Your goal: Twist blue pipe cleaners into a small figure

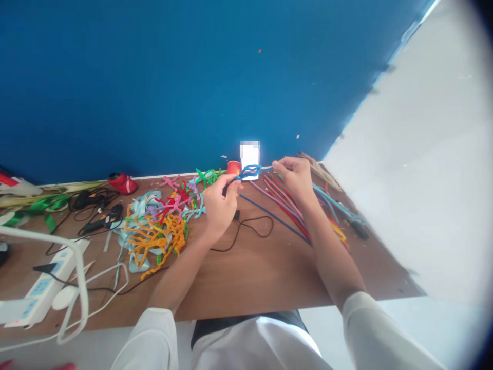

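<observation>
I hold a blue pipe cleaner (249, 171) up between both hands, above the far edge of the brown surface (246, 272) and close to the blue wall (173, 77). My left hand (219, 206) pinches the looped, twisted end of it, the fingers (231, 181) closed narrow around the bend. My right hand (296, 177) grips its other end, thumb and forefinger pressed together on the thin strand, the rest of the fingers curled in. The piece stretches between the two hands, clear of the surface.

Under my right forearm lies a fan of straight pipe cleaners (287, 208), red, pink, purple, blue and teal, spread out flat and running away to the right. To the left of my left hand sits a heap of bent pipe-cleaner shapes (162, 226): orange ones in front, pale blue beneath, red, pink and green ones farther back. A thin black cable (252, 228) loops across the surface between my arms. Just behind the blue piece, against the wall, stand a small red cup (233, 167) and a white card (250, 154), the card's face blurred.

Farther left I see a black tool with its cord (102, 220), a red object (122, 183) by the wall, green ribbon (42, 205), and a white power strip (40, 288) at the near left edge with a white wire frame (79, 288) in front of it. My white sleeves (362, 318) show at the bottom.
</observation>
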Demonstrator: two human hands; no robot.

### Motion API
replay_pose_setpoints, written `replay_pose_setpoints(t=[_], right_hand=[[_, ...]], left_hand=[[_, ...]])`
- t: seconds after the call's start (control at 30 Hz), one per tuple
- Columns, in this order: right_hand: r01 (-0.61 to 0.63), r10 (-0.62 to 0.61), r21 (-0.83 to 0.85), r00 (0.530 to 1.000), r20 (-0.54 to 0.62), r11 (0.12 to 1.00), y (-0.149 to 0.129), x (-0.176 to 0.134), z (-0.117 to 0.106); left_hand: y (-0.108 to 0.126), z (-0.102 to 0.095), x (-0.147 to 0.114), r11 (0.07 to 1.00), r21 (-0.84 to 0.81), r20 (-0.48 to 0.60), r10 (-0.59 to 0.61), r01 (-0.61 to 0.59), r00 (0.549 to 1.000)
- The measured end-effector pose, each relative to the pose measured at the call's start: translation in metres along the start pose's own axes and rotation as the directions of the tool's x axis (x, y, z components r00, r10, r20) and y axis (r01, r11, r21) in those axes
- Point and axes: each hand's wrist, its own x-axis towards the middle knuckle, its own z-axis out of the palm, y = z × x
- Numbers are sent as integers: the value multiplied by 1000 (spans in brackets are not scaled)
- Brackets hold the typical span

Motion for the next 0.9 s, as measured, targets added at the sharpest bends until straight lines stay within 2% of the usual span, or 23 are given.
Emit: replay_pose_setpoints(t=[0.1,0.17,0.27,0.4,0.53,0.6,0.67,0.8,0.9], right_hand=[[-2,3,-18,998,55,1000,5,3,-5],[-15,19,-38,995,94,999,5,3,-9],[13,9,-153,990,142,988,1,1,-13],[203,-93,-329,942,323,922,-7,-3,-15],[400,-239,-459,898,370,794,-20,-13,-9],[441,-256,-409,865,432,799,-28,-18,-5],[429,-252,-306,841,479,850,-34,-21,-2],[350,-231,-176,847,478,920,-38,-21,1],[321,-240,-64,812,531,945,-35,-19,2]], left_hand=[[-4,5,4,973,-194,142,-98,124,985],[-5,7,6,919,-317,252,-159,237,955],[-3,9,7,839,-407,393,-195,360,898],[0,6,9,773,-455,476,-208,442,854],[-1,6,11,739,-472,510,-216,481,833],[-2,7,12,736,-463,519,-227,494,824],[-3,8,12,737,-457,519,-234,498,822],[-3,10,9,734,-450,517,-251,509,819],[-1,9,8,689,-470,531,-279,552,800]])
